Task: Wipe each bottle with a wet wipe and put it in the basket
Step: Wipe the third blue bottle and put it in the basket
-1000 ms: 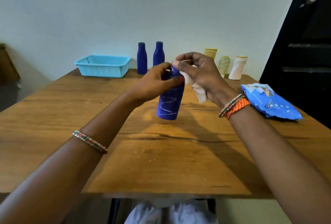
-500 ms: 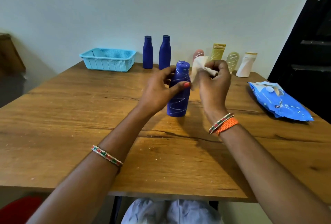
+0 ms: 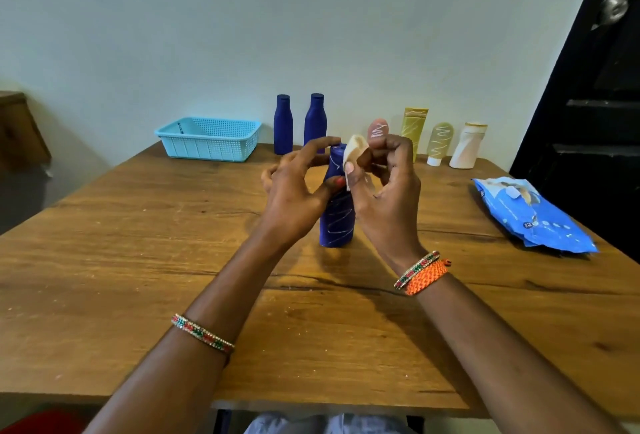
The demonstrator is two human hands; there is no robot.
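A dark blue bottle (image 3: 337, 222) with white scribbles stands upright on the wooden table (image 3: 138, 260). My left hand (image 3: 294, 194) grips its upper part, thumb on the neck. My right hand (image 3: 384, 198) pinches a bunched white wet wipe (image 3: 355, 153) close to the bottle's cap. At the back wall stand two plain blue bottles (image 3: 283, 124), a pink one (image 3: 377, 128) partly hidden behind my fingers, a yellow tube (image 3: 414, 127), a pale green tube (image 3: 439, 142) and a white bottle (image 3: 467, 146). The light blue basket (image 3: 207, 139) at the back left holds nothing I can see.
A blue pack of wet wipes (image 3: 533, 217) lies at the right side of the table. A dark door (image 3: 588, 87) stands to the right. A brown piece of furniture (image 3: 17, 128) sits at the far left beyond the table.
The bottle, held tilted above the table a second ago, now stands on it. My right hand has drawn the wipe off the cap and bunched it beside the bottle's top.
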